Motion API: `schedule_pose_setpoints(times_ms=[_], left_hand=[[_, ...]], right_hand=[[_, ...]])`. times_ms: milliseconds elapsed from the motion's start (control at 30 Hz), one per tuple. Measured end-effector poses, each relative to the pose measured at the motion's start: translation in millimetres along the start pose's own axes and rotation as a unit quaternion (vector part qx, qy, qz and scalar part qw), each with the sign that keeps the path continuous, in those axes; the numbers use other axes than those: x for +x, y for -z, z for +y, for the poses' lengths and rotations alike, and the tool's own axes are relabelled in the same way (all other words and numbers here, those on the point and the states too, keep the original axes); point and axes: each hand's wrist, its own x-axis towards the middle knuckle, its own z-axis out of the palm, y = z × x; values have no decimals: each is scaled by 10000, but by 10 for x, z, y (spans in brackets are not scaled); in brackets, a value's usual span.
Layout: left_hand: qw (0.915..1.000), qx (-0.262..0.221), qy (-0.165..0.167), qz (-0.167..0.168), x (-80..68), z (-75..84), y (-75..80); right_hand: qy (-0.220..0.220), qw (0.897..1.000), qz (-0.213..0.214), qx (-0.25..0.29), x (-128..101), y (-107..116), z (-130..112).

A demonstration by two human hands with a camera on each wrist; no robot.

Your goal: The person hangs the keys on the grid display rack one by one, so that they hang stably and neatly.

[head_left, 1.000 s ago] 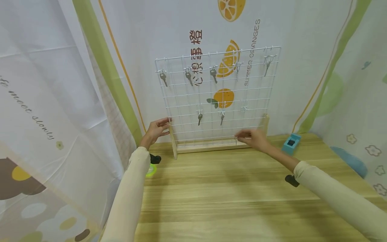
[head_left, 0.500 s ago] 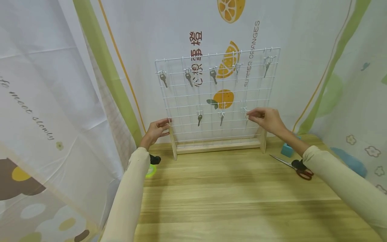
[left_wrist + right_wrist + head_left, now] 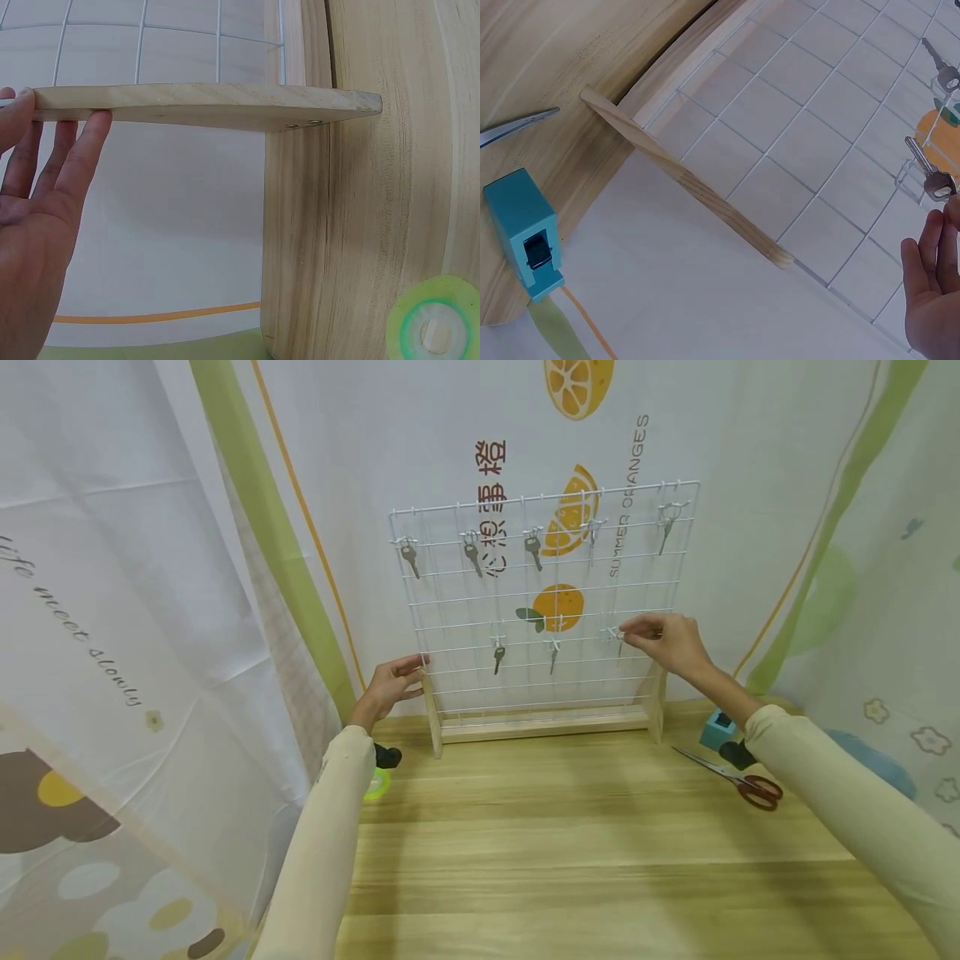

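Note:
A white wire grid rack (image 3: 547, 589) stands upright in a wooden base (image 3: 543, 725). My left hand (image 3: 390, 685) grips its left wooden side post (image 3: 195, 96), thumb on one face and fingers on the other. At the right of the lower row, my right hand (image 3: 670, 643) pinches a key (image 3: 939, 184) at its head end, right beside a white hook (image 3: 612, 633). Two more keys hang in that row, including a left key (image 3: 499, 658) and a middle key (image 3: 554, 660). Several keys hang along the upper row, such as the far-left key (image 3: 409, 558).
Red-handled scissors (image 3: 738, 779) lie on the wooden table (image 3: 570, 843) right of the rack, near a teal box-shaped object (image 3: 526, 225). A green-yellow roll of tape (image 3: 431, 330) lies by my left wrist. A printed curtain (image 3: 330, 460) hangs behind.
My right hand has risen from near the base to the right hook of the lower row, bringing the key there. The scissors have come into sight. My left hand stays on the post.

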Motion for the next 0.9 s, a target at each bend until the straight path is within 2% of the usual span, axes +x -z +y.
schedule_pose_setpoints(times_ms=[433, 700, 900], left_hand=[[10000, 45, -41, 16, 16, -4, -41], [9996, 192, -42, 197, 12, -18, -42], [9980, 456, -86, 427, -39, 36, -58]], right_hand=[[-69, 9997, -124, 215, 47, -78, 23], [-180, 9994, -78, 273, 76, -168, 26], [-200, 9993, -135, 297, 114, -207, 18]])
